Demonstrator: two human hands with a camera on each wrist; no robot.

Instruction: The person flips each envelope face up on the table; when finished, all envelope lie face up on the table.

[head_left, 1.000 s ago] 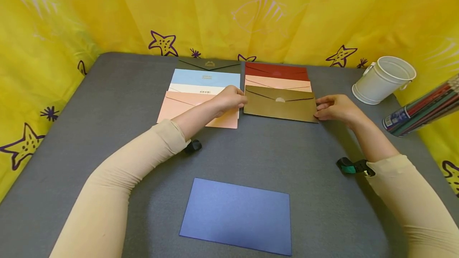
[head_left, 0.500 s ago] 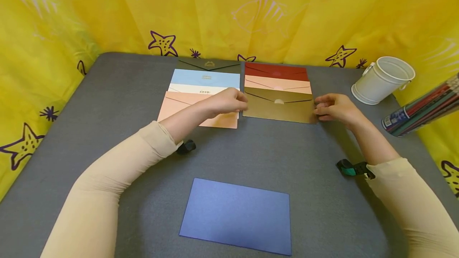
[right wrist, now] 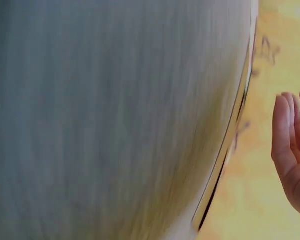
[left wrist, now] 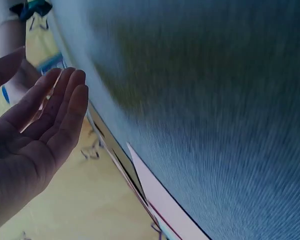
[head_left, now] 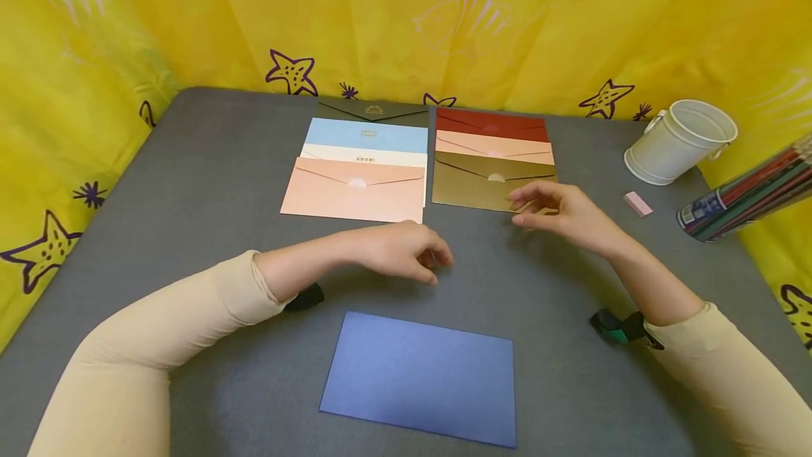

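Now both empty hands hover near the olive envelope (head_left: 488,185).

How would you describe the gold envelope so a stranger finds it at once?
On the grey table, look at the right-hand column of overlapping envelopes. The gold envelope is the nearest one, just beyond the right hand; only it is olive-gold, the two behind being peach and dark red.

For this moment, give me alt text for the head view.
Two empty hands, left hand and right hand, hover over a grey table between a blue envelope and two overlapping stacks of envelopes; a white bucket stands at right.
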